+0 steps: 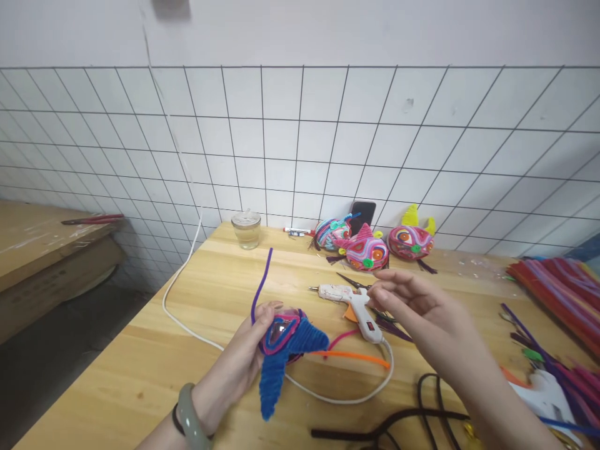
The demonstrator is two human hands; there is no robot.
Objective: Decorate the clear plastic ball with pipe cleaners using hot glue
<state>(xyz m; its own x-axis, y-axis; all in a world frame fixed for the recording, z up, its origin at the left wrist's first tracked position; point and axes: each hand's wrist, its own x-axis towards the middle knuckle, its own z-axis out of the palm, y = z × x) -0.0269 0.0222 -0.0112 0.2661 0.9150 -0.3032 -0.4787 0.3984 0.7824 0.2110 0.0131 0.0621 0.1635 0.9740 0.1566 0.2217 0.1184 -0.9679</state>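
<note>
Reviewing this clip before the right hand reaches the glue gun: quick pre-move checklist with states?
1. Left hand has the blue pipe-cleaner piece in its grip: ok.
2. Right hand empty, fingers spread: ok.
3. Glue gun lying on the table, just beside the right fingertips: ok.
4. Glue gun hot or switched on: cannot tell.
5. White cord loops under the workpiece area, may snag: not ok.
6. Scissors lie close by the gun's nozzle: not ok.
</note>
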